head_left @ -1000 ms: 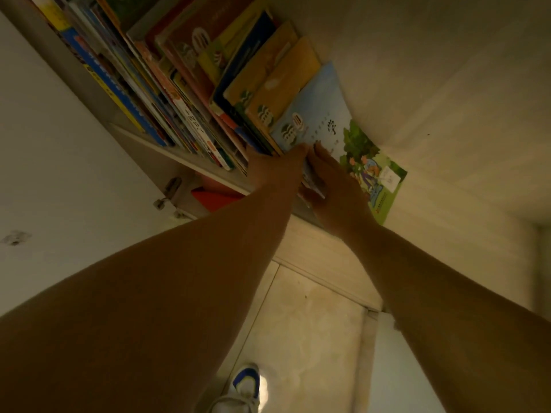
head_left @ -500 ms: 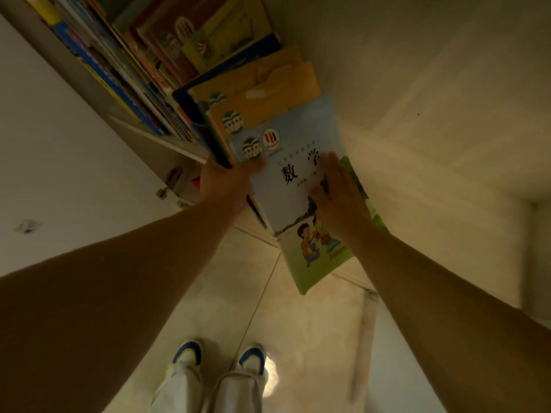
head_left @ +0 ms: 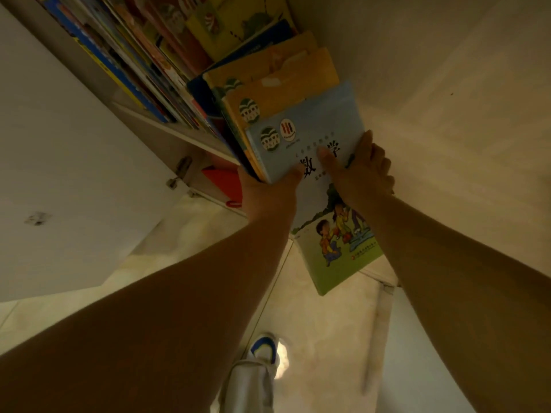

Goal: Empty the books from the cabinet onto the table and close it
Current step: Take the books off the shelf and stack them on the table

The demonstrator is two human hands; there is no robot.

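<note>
At cabinet shelf (head_left: pixel 167 129) edge — book stack (head_left: pixel 298 120) gripped by both hands. Left hand (head_left: pixel 268 192) clasping spines; right hand (head_left: pixel 360 174) pinching far edge — thumb across blue cover.

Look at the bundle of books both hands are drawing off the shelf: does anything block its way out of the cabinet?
Nothing visible does. The left hand and right hand grip the bundle of books, already partly past the shelf edge. The cabinet door hangs open to the left, clear of it. The table is out of view.
</note>
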